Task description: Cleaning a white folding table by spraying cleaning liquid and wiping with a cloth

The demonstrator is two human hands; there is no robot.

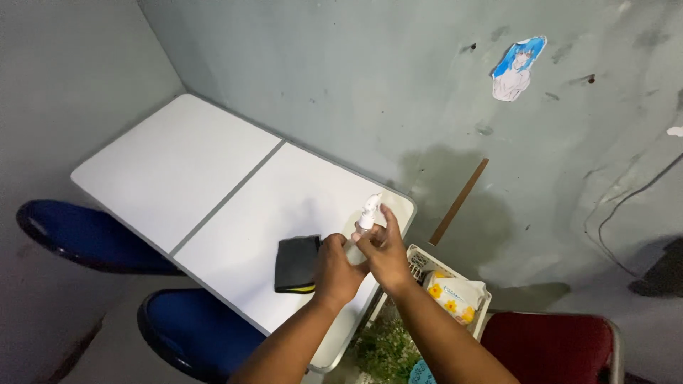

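- A small white spray bottle (367,217) stands upright just right of the frame's centre, held between both hands above the near right end of the white table (178,171).
- The left hand (336,270) is closed around the bottle's lower body, which it hides; only the nozzle and neck rise above it.
- The right hand (386,250) grips the bottle from the right side, with one finger stretched up beside the nozzle.
- A folded black cloth (296,263) with a yellow edge lies on the table, touching or just beside the left hand on its left.
- Blue chairs (85,235) sit along the table's lower left edge.
- A white basket (420,257) holding a flowered packet (454,296) stands lower right, below the right hand.
- A red chair (555,348) fills the lower right corner.
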